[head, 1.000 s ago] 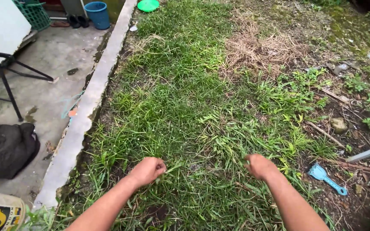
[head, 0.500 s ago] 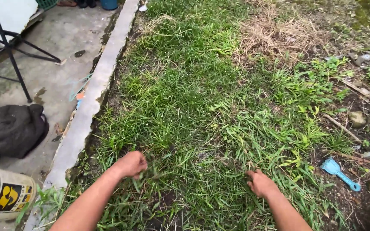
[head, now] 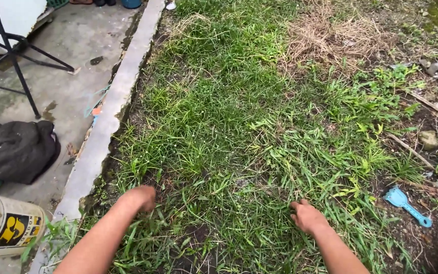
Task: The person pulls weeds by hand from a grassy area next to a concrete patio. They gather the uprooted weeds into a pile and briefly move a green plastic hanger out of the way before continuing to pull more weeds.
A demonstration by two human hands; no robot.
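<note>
Head view: left hand (head: 139,198) fisted on grass (head: 239,152); right hand (head: 307,217) curled into the blades; risk: stems likely snap, roots stay; curb (head: 112,116) close to left knuckles.

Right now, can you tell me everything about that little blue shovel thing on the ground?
The little blue shovel looks like plastic, light blue all over. It has a wide, flat scoop end and a thin handle with a rounded tip. It lies flat on dark soil at the right edge of the grass, scoop pointing up and left, handle down and right. Nobody holds it; the right hand is down in the grass well to its left. Only dirt and small twigs touch it.
</note>
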